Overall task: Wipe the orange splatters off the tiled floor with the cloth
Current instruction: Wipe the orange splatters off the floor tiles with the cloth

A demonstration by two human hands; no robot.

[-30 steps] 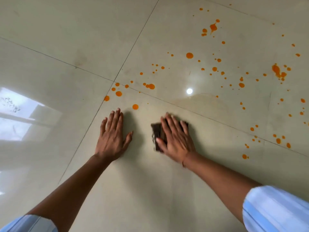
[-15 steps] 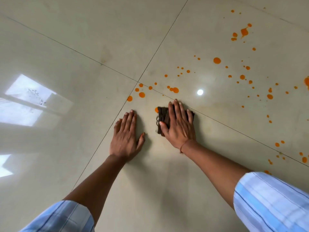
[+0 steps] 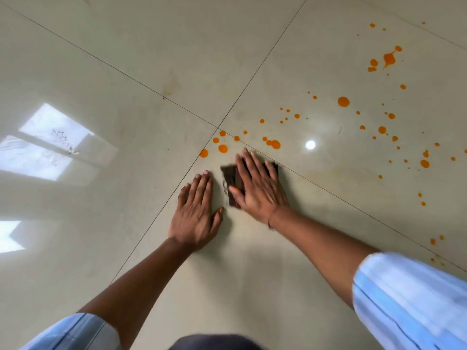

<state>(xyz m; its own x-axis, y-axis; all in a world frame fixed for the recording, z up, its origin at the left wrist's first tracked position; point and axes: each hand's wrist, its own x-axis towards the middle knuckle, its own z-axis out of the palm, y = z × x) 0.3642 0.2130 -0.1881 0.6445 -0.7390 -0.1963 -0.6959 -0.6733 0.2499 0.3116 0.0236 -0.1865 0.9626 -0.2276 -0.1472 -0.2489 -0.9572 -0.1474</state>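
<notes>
Glossy beige tiled floor [image 3: 126, 59] across the whole view, thin grout lines [image 3: 126, 75] crossing just beyond the hands. On the left, a pale window reflection [image 3: 50, 145]. Light blue striped cuffs at the bottom corners, right sleeve [image 3: 409, 299] and left sleeve [image 3: 73, 332]. Left hand [image 3: 194, 215] flat on the tile, fingers straight and close together, thumb out to the side, holding nothing. Right hand [image 3: 257, 188] just beside it, palm down, fingers straight and slightly spread, pressing a dark brown folded cloth [image 3: 228, 178] to the floor (only its left edge and far right corner visible past the hand). Cloth at the grout line, just short of the nearest orange splatters [image 3: 223, 148]; more drops scattered well off to the right, up to a large blot [image 3: 389, 59]. Small round light glare [image 3: 310, 144] among them.
</notes>
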